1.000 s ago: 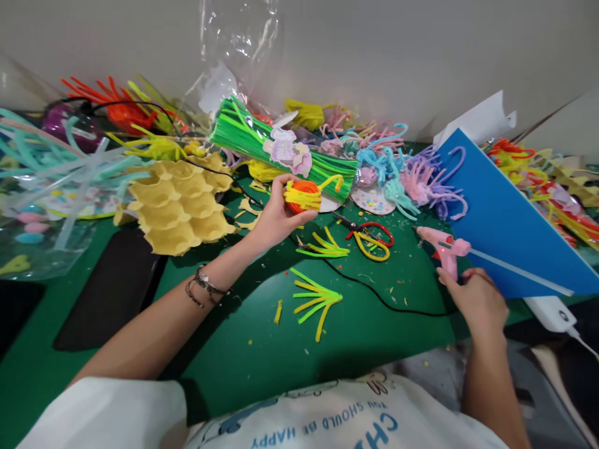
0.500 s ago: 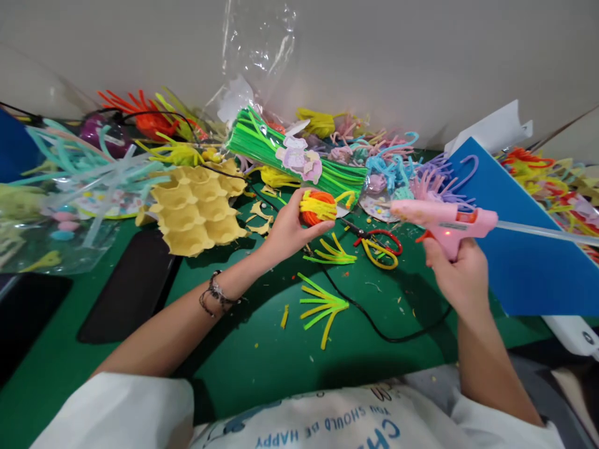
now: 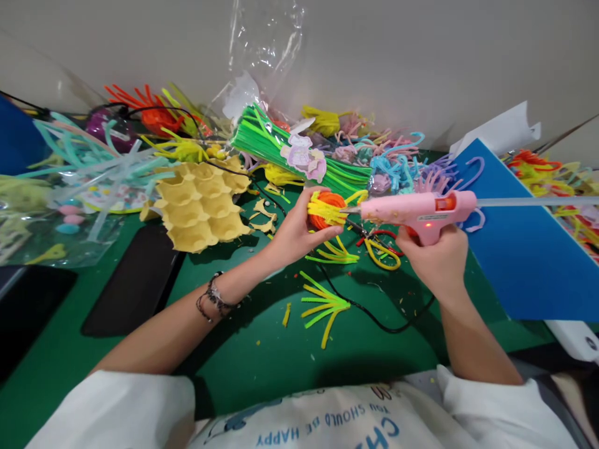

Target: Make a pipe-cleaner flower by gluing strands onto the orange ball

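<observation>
My left hand [image 3: 294,234] grips an orange ball wrapped with yellow pipe cleaners [image 3: 325,209], held above the green mat. My right hand [image 3: 437,259] holds a pink hot glue gun [image 3: 416,212] level, its nozzle touching the right side of the ball. A clear glue stick [image 3: 533,201] juts from the gun's back. Its black cord [image 3: 374,315] trails across the mat below.
Yellow-green pipe cleaner tufts [image 3: 322,305] and red-and-yellow scissors [image 3: 381,249] lie on the green mat [image 3: 262,362]. A yellow egg tray [image 3: 199,206], a green pipe cleaner bundle [image 3: 299,156], pastel pipe cleaner shapes [image 3: 397,168] and a blue board [image 3: 519,243] surround them.
My right hand picked the glue gun up off the mat, raised it and swung it left until the nozzle met the ball. My left hand kept holding the ball.
</observation>
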Tool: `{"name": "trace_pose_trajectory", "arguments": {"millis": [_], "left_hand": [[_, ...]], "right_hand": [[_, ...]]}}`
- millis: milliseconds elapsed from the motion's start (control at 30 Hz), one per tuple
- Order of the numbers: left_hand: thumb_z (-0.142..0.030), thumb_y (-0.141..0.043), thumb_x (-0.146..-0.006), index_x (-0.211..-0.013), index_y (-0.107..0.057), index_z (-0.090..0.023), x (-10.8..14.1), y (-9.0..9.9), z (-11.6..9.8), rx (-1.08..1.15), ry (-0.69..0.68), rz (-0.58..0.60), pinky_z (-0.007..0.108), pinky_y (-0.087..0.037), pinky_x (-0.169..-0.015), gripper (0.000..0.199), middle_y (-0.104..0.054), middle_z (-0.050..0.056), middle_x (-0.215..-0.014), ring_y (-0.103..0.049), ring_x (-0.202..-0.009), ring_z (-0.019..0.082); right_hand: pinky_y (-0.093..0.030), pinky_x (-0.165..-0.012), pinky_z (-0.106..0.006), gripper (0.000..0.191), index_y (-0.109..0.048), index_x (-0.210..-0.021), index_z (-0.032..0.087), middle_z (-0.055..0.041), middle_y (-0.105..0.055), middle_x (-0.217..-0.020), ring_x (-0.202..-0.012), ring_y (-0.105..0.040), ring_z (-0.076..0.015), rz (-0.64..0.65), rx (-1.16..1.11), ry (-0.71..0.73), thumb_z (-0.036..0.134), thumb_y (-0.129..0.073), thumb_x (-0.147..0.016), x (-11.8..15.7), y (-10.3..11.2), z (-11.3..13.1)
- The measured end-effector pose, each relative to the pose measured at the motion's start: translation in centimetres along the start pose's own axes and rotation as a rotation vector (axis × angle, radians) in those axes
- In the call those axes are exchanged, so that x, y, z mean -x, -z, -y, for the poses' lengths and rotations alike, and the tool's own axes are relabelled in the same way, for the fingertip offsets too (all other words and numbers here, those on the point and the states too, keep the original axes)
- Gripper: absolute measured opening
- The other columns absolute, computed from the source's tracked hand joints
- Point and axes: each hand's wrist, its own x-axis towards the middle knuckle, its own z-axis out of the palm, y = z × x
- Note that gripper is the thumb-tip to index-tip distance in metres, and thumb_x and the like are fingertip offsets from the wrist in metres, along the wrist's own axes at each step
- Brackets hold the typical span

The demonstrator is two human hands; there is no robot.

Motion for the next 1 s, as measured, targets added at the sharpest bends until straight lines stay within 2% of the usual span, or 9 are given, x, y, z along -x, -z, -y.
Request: {"name": "trace_pose_trajectory", "arguments": {"millis": [133, 400, 667, 867, 1000], "left_hand": [[-0.037, -0.073, -0.067, -0.114, -0.04, -0.02, 0.1, -0.1, -0.4, 0.055, 0.026, 0.007, 0.034, -0.043, -0.092, 0.059, -0.054, 0.007, -0.111, -0.056, -0.1, 0.021], [-0.043, -0.074, -0.067, -0.11, -0.039, -0.02, 0.2, -0.4, -0.9, 0.147, 0.066, 0.047, 0.032, -0.045, -0.091, 0.06, -0.056, 0.007, -0.109, -0.057, -0.1, 0.019], [-0.049, -0.073, -0.067, -0.108, -0.042, -0.02, 0.3, -0.4, -1.1, 0.167, 0.115, 0.056, 0.031, -0.049, -0.084, 0.059, -0.057, 0.006, -0.106, -0.058, -0.092, 0.018], [-0.047, -0.073, -0.067, -0.108, -0.043, -0.019, 0.3, -0.5, -1.1, 0.17, 0.114, 0.055, 0.03, -0.049, -0.082, 0.059, -0.057, 0.005, -0.105, -0.058, -0.09, 0.017], [-0.047, -0.073, -0.067, -0.108, -0.042, -0.019, 0.3, -0.5, -1.2, 0.158, 0.118, 0.054, 0.029, -0.049, -0.083, 0.058, -0.057, 0.006, -0.107, -0.058, -0.093, 0.017]], "right_hand": [[-0.043, -0.051, -0.033, 0.026, -0.033, -0.052, 0.026, -0.0004, -0.046, -0.045, -0.044, -0.043, -0.0158, 0.041, 0.027, 0.024, 0.035, -0.056, -0.063, 0.0, 0.2, -0.3], [-0.042, -0.056, -0.034, 0.019, -0.035, -0.058, 0.025, -0.0039, -0.052, -0.055, -0.054, -0.052, -0.02, 0.129, 0.044, 0.049, 0.031, -0.052, -0.062, -0.2, 0.3, -0.3], [-0.04, -0.054, -0.034, 0.018, -0.033, -0.058, 0.026, -0.0039, -0.05, -0.054, -0.052, -0.048, -0.0195, 0.097, 0.093, 0.076, 0.03, -0.05, -0.063, -0.4, 0.6, -0.4], [-0.043, -0.06, -0.036, 0.026, -0.042, -0.061, 0.025, -0.0041, -0.054, -0.057, -0.058, -0.053, -0.0218, 0.083, 0.043, 0.1, 0.045, -0.059, -0.065, -0.4, 0.7, -0.2], [-0.042, -0.058, -0.036, 0.02, -0.039, -0.06, 0.025, -0.0049, -0.054, -0.058, -0.057, -0.052, -0.0213, 0.08, 0.085, 0.106, 0.037, -0.055, -0.064, -0.4, 0.7, -0.5]]}}
